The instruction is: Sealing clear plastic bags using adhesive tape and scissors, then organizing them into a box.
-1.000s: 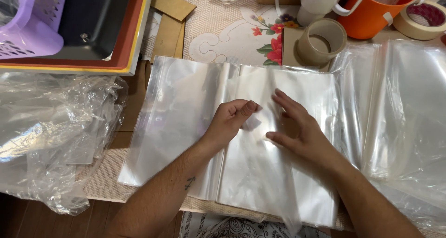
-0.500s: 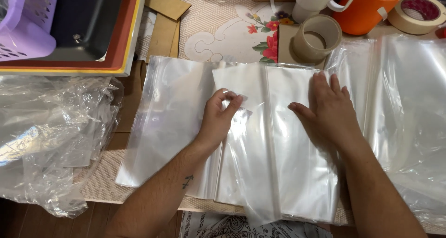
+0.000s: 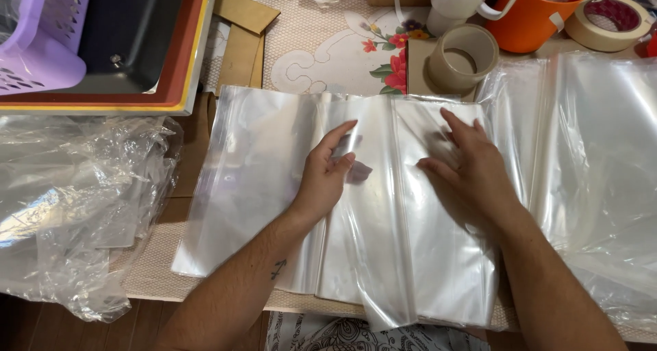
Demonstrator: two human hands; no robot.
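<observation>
A stack of clear plastic bags (image 3: pixel 260 186) lies flat across the table in front of me. My left hand (image 3: pixel 327 176) rests palm down near the middle of the stack, fingers pressing on the top sheet beside a raised fold (image 3: pixel 397 207). My right hand (image 3: pixel 472 169) lies flat just to the right of that fold, fingers spread on the plastic. Neither hand grips anything; both only press on the top bag.
More clear bags (image 3: pixel 602 173) lie to the right, crumpled plastic (image 3: pixel 75 207) to the left. Behind are a brown tape roll (image 3: pixel 465 56), a paper tape roll (image 3: pixel 609 22), an orange cup (image 3: pixel 537 15), a purple basket (image 3: pixel 37 43) on stacked trays (image 3: pixel 171 84), and cardboard pieces (image 3: pixel 243 36).
My right hand has slid rightward across the fold and flattened out on the plastic. My left hand has stayed near the middle, fingers shifting slightly. The top bag looks smoother.
</observation>
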